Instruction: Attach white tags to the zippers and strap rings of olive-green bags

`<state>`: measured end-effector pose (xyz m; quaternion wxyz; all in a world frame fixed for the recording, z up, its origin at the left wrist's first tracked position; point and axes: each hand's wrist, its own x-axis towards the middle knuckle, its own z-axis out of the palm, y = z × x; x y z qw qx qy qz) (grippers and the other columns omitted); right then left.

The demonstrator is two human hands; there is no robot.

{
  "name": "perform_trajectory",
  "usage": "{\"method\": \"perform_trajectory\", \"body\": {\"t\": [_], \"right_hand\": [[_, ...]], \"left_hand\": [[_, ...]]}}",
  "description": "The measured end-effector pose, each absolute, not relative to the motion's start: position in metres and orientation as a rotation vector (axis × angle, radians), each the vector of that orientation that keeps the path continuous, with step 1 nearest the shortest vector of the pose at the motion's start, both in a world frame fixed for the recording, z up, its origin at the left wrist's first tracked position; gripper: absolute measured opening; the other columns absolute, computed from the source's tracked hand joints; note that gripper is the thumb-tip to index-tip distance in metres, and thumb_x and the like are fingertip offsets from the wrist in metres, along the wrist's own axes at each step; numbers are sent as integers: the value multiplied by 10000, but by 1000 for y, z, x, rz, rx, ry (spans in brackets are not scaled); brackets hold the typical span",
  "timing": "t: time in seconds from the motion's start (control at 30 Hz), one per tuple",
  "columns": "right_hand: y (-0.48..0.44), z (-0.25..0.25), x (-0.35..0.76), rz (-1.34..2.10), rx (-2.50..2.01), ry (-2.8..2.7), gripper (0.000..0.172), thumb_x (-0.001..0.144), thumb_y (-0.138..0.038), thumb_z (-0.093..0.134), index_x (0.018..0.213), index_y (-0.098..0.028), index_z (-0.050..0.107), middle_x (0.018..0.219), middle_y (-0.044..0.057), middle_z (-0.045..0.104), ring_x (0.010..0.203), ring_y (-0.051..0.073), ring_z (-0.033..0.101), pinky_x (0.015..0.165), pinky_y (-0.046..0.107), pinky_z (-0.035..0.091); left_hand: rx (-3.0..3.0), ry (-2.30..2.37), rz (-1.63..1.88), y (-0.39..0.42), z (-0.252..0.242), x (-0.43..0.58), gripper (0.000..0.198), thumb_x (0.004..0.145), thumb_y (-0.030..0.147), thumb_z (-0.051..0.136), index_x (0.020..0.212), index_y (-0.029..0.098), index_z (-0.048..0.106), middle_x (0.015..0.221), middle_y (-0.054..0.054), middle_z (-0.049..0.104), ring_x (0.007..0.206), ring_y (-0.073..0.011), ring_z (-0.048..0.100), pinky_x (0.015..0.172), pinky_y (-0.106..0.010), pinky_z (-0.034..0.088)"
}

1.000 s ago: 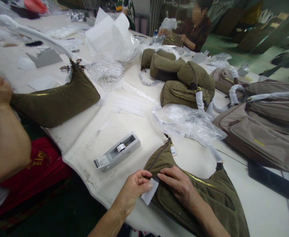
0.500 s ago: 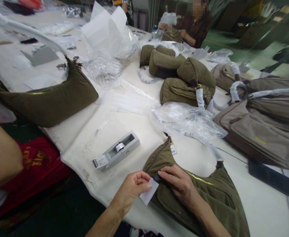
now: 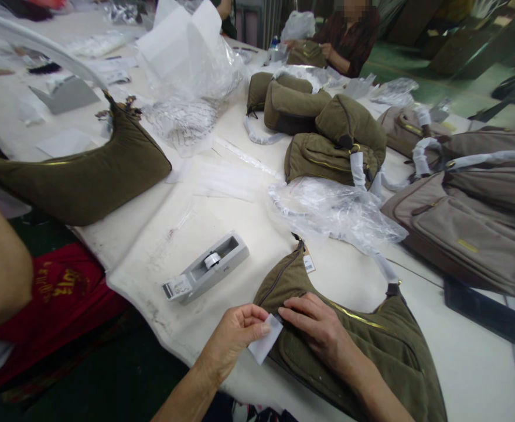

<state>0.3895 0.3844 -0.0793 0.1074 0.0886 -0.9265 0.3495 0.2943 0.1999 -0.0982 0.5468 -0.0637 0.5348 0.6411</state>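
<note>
Paper slip (image 3: 265,346) sits pinched in left hand (image 3: 233,337), beside right hand (image 3: 323,328) flat on olive bag (image 3: 384,351).

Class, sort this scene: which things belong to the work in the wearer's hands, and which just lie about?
In use: left hand, white paper slip, right hand, olive shoulder bag.
Lying about: tape dispenser, crumpled plastic wrap, piled olive bags, taupe backpack.

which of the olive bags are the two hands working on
The nearest bag, at the table's front edge: the right hand rests on it, the left hand holds a white slip against it. The other olive bags lie farther back.
</note>
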Motion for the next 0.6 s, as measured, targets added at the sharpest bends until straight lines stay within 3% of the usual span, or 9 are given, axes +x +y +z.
{"method": "perform_trajectory", "body": {"t": [0.1, 0.2, 0.3, 0.37, 0.47, 0.6], "right_hand": [[382, -80, 389, 1045, 314, -2741, 292, 925, -190, 399, 1169, -200, 560, 1007, 110, 633, 826, 192, 534, 690, 326, 475], [378, -83, 393, 1202, 321, -2677, 420, 911, -147, 402, 1325, -217, 403, 1029, 96, 637, 865, 191, 551, 727, 326, 491], [374, -84, 402, 1376, 85, -2641, 576, 884, -98, 393, 1415, -235, 216, 1111, 81, 619, 980, 172, 570, 846, 327, 484], [373, -83, 408, 1469, -120, -2634, 602, 877, -106, 397, 1420, -250, 183, 1164, 68, 604, 1046, 155, 566, 937, 334, 444], [375, -81, 411, 1567, -326, -2593, 539, 882, -157, 394, 1393, -256, 254, 1161, 56, 614, 1019, 139, 596, 928, 310, 457], [395, -85, 405, 1308, -739, -2621, 373, 873, -328, 406, 1198, -194, 534, 1077, 100, 655, 953, 203, 629, 888, 356, 478]], "left_hand": [[-177, 1246, 1501, 205, -96, 295, 304, 602, 320, 777, 779, 126, 624, 622, -9, 666, 522, -106, 590, 526, -206, 426], [-149, 1260, 1476, 216, -94, 295, 318, 610, 331, 762, 793, 116, 614, 631, -20, 670, 520, -112, 593, 527, -217, 440], [-65, 1328, 1441, 230, -91, 293, 268, 610, 286, 746, 739, 110, 591, 604, -17, 657, 516, -90, 579, 516, -186, 419], [-47, 1361, 1397, 239, -89, 290, 257, 610, 297, 724, 704, 127, 557, 547, 0, 631, 468, -93, 567, 463, -181, 402], [-53, 1364, 1305, 250, -87, 288, 281, 601, 347, 698, 687, 148, 520, 501, 10, 608, 418, -123, 566, 393, -199, 404], [-61, 1399, 1277, 253, -86, 289, 340, 572, 406, 715, 692, 158, 517, 477, 14, 593, 406, -142, 568, 365, -212, 407]]}}
